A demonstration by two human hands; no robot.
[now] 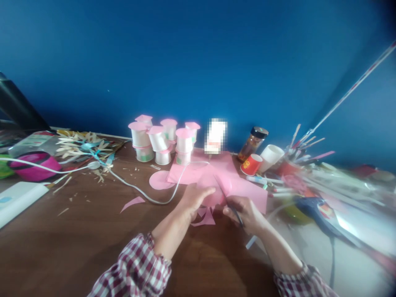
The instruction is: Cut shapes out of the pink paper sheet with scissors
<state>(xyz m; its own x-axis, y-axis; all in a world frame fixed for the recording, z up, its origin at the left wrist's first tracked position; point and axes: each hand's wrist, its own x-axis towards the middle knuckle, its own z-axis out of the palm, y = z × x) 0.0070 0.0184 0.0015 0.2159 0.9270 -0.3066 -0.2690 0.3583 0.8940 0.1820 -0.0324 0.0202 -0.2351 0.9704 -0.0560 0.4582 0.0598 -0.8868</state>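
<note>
Pink paper [210, 198] of a roughly rounded outline sits between the two hands, over the brown desk [123, 255]. The left hand [195, 200] comes in at the paper's left side, thumb laid across the face and fingers bent underneath, so it pinches the piece there. The right hand [246, 212] is at the paper's lower right, fingers closed round a pair of dark-handled scissors [237, 215]. The relation that counts most is the line of those scissors: their long axis slants from the right hand up and leftward toward the paper's far side, with the blades lying along its right part. Of the two hands, the left is nearer, being in contact with the paper, while the right meets it through the tool; blur leaves it unclear how far the blades are parted. Beyond the paper lie larger pink sheets [227, 163], on the near side of it are cut scraps [208, 219], and farther off to its left stand pink-topped white cups [185, 144]
</note>
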